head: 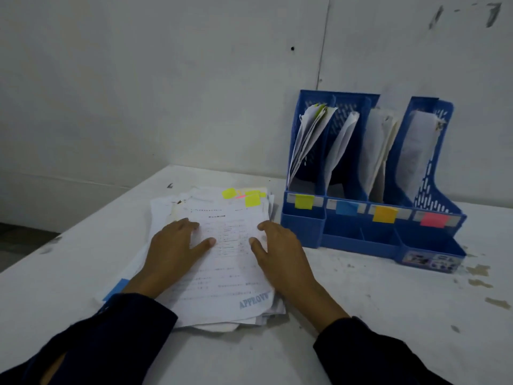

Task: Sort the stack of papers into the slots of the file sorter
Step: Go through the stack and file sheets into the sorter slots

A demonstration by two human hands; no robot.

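Scuffed white table [388, 315], blue perforated plastic sorter [372, 234], both hands flat on rumpled paper stack [227, 273]

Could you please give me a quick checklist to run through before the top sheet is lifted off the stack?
1. Left hand flat on stack of papers: ok.
2. Right hand at the stack's right edge: ok.
3. Top sheet's yellow note visible: ok.
4. Matching yellow label on the file sorter, leftmost slot: ok.
5. Room left in that slot: cannot tell.
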